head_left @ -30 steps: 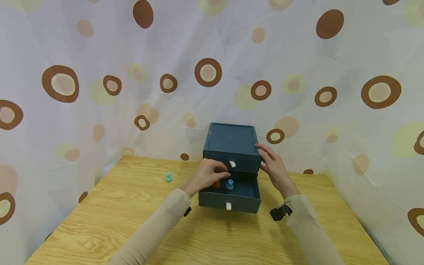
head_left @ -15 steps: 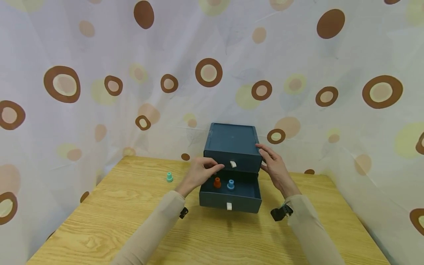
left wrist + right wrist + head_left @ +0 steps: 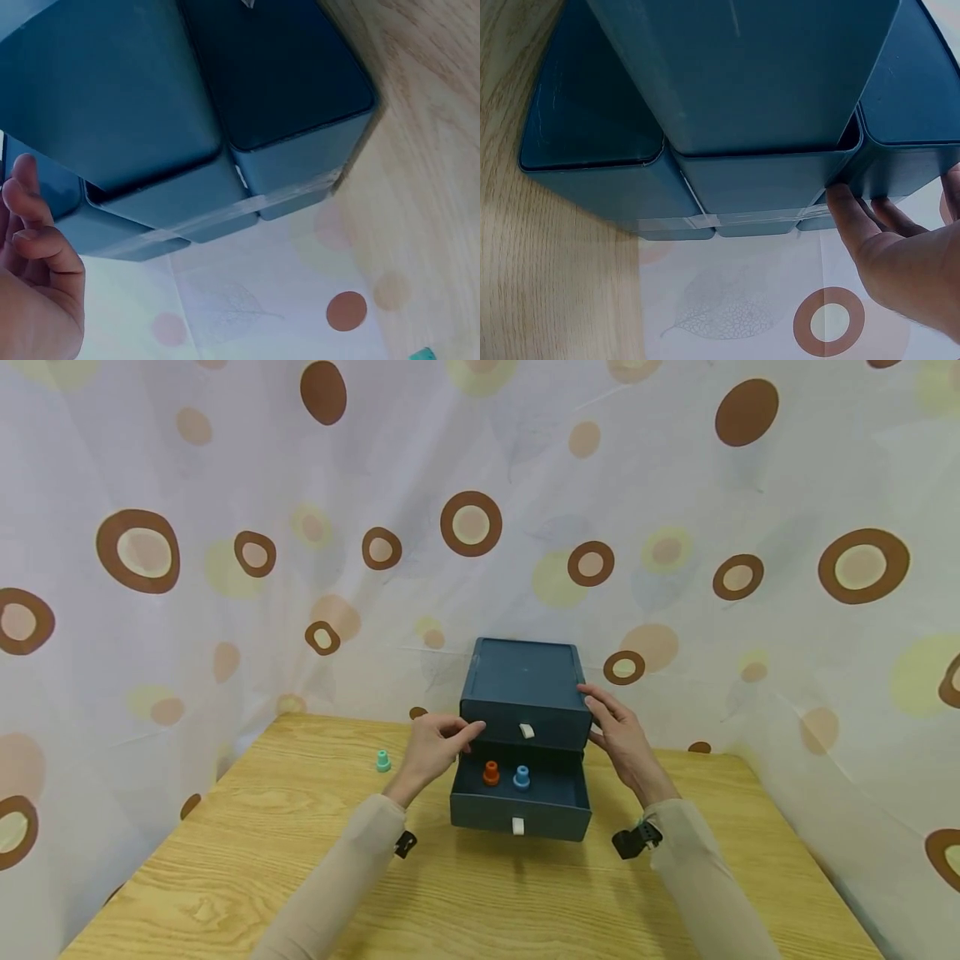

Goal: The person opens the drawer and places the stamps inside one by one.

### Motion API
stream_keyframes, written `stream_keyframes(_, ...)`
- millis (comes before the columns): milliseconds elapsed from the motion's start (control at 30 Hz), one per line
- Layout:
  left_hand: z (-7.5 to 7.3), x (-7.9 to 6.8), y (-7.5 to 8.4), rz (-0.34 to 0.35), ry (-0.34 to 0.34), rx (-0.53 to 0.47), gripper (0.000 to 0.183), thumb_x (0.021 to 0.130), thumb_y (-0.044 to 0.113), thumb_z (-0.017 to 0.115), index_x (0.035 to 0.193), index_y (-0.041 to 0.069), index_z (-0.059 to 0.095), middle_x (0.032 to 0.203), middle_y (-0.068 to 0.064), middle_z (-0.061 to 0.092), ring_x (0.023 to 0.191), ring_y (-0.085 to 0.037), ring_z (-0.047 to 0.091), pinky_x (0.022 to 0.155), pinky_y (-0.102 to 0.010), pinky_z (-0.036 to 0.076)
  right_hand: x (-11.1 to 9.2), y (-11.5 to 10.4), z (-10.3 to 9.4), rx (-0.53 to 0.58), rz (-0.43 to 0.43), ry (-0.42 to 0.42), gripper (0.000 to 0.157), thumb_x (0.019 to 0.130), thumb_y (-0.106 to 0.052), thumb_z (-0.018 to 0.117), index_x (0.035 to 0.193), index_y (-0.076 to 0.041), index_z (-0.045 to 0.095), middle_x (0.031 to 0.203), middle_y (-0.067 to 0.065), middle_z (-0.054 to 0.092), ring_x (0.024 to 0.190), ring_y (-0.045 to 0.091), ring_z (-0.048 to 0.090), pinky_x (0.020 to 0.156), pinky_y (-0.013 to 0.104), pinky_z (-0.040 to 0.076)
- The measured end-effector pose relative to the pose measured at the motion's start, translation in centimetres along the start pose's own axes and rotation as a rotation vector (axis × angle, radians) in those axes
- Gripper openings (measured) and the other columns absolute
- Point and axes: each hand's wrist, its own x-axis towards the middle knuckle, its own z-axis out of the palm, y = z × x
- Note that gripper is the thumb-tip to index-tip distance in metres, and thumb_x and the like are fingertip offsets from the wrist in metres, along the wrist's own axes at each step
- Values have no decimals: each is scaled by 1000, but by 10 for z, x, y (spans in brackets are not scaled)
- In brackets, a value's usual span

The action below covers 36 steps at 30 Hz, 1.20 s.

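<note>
A dark blue drawer cabinet [image 3: 525, 672] stands on the table against the wall, its middle drawer [image 3: 480, 812] pulled out. Inside that drawer an orange stepped peg [image 3: 491, 774] and a light blue one [image 3: 522, 778] stand upright, side by side. My left hand [image 3: 429, 747] is just left of the cabinet's front, fingers loosely bent around nothing; the left wrist view shows this hand [image 3: 41, 292] beside the upper tier. With fingers spread, my right hand [image 3: 626, 747] rests on the cabinet's right side, one fingertip at the top edge. The right wrist view shows its fingers [image 3: 847, 214] against the wall.
A teal stepped peg [image 3: 383, 762] stands on the wooden table [image 3: 262, 860] to the left of the cabinet. White pulls [image 3: 518, 827] stick out from the drawer fronts. A patterned sheet [image 3: 375, 460] hangs behind and at both sides.
My left hand has drawn back to the left from over the drawer, uncovering the orange peg. The right hand keeps its place on the cabinet.
</note>
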Motion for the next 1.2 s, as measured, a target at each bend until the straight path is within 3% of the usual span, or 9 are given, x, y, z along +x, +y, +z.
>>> stream_keyframes(200,-7,-2,-10,-23,39,-25,35,93,35,68,74,5,73,63,-10,67,45,-14,50,43,-25,42,1,1,0,-7,-5,1,57,103,-44,45,151,-14,38,165,7,13,151,35,12,118,58,21)
stream_keyframes(400,-17,-5,-14,-72,80,-65,34,93,32,68,75,4,74,63,-14,67,46,-24,55,47,-28,50,0,2,1,-8,-6,-3,57,103,-44,45,151,-14,38,165,7,13,151,36,13,118,58,21)
stream_keyframes(567,-23,-7,-23,-102,98,-113,34,93,35,68,74,7,73,63,-14,67,47,-24,56,50,-34,51,-1,1,1,-12,-7,-4,57,104,-43,44,151,-12,37,165,7,13,151,36,13,118,58,22)
stream_keyframes(800,-29,-15,-37,-224,126,-158,39,93,42,66,75,8,72,63,-8,66,54,-34,59,59,-38,53,1,1,-1,-20,-6,-6,57,103,-44,44,151,-14,37,165,7,12,151,36,12,118,58,21)
stream_keyframes(1033,-39,-22,-52,-264,149,-168,33,95,33,66,78,6,73,65,-12,66,51,-23,59,59,-40,55,1,2,-2,-26,-7,0,57,103,-46,45,151,-16,39,165,7,13,151,37,12,117,60,21)
stream_keyframes(1200,-47,-26,-59,-291,160,-144,38,93,40,67,77,6,73,67,-16,67,50,-21,58,60,-36,54,1,2,-2,-21,-6,-2,58,102,-46,45,151,-16,38,166,7,11,151,37,11,118,60,20)
